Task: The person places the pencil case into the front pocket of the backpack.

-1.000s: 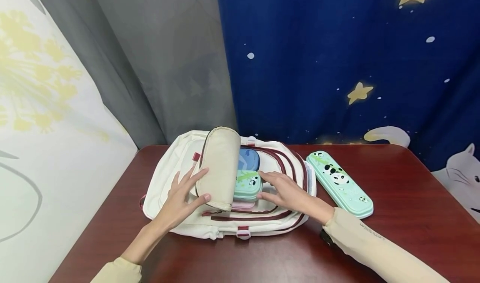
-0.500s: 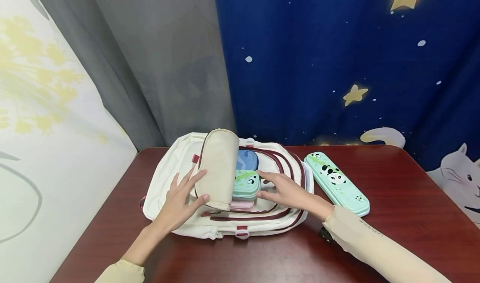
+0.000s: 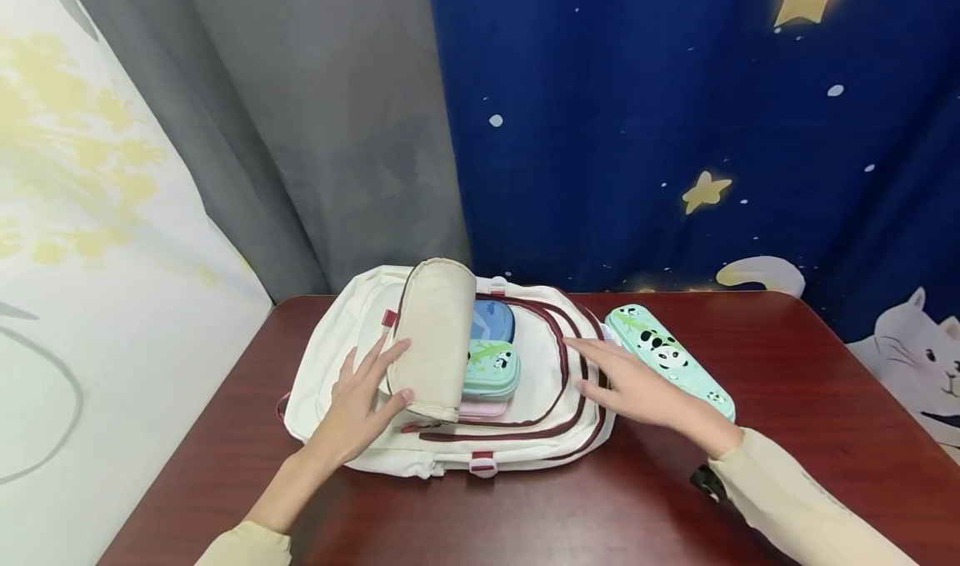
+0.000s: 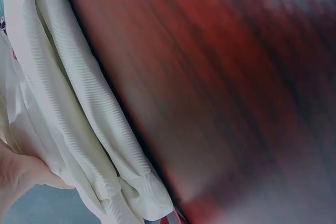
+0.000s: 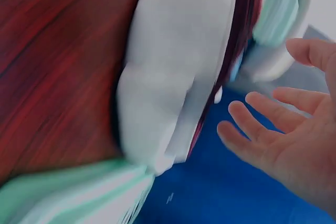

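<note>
A white backpack (image 3: 540,453) with dark red zips lies on the table, its beige front flap (image 3: 438,341) folded back to the left. My left hand (image 3: 354,412) rests on that flap with fingers spread and fairly straight. Tucked partly under the flap are a mint-green case (image 3: 491,372) with a panda print, a blue case (image 3: 493,322) and a pink item (image 3: 483,409); their left parts are hidden. Over the backpack's right side hovers my right hand (image 3: 641,387), holding nothing, its fingers extended in the right wrist view too. Beyond it a mint-green panda pencil case (image 3: 663,351) lies on the table.
The dark red wooden table (image 3: 517,524) carries everything. Behind its far edge hang a grey curtain (image 3: 360,132) and a blue starry curtain (image 3: 585,149). A white patterned curtain (image 3: 97,299) borders the left side.
My right hand has let go of the mint-green case in the backpack and moved right, away from it. My left hand stays on the flap. The head view has shifted slightly.
</note>
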The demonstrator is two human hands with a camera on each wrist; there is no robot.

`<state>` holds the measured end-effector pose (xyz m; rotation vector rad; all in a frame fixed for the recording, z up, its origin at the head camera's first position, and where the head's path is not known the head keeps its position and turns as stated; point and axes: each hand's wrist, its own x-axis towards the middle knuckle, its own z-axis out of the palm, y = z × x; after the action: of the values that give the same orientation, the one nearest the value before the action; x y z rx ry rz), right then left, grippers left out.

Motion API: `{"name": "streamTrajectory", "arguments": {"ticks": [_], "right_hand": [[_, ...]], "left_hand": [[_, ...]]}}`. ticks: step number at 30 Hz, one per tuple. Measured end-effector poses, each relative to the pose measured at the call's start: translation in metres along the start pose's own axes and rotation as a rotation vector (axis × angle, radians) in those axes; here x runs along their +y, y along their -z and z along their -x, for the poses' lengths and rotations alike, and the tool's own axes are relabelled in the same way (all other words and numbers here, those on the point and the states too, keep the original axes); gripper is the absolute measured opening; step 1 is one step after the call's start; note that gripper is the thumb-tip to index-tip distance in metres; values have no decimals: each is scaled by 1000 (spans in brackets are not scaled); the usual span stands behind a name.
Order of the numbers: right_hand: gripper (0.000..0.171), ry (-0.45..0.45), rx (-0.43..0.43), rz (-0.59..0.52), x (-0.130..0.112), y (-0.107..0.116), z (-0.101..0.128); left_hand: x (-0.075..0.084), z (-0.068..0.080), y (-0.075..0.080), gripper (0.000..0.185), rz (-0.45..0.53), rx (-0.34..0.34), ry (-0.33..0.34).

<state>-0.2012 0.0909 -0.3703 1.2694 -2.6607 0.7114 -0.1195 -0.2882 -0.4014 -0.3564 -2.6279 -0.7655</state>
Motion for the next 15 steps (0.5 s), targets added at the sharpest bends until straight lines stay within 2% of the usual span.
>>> {"name": "streamTrajectory", "arguments": {"ticks": [8, 15], "right_hand": [[65, -188, 72, 84, 34, 25, 41], [75, -280, 81, 168, 52, 21, 70]], "left_hand": [[-2, 1, -3, 63, 0, 11, 1], [-2, 1, -2, 64, -5, 9, -3]]}}
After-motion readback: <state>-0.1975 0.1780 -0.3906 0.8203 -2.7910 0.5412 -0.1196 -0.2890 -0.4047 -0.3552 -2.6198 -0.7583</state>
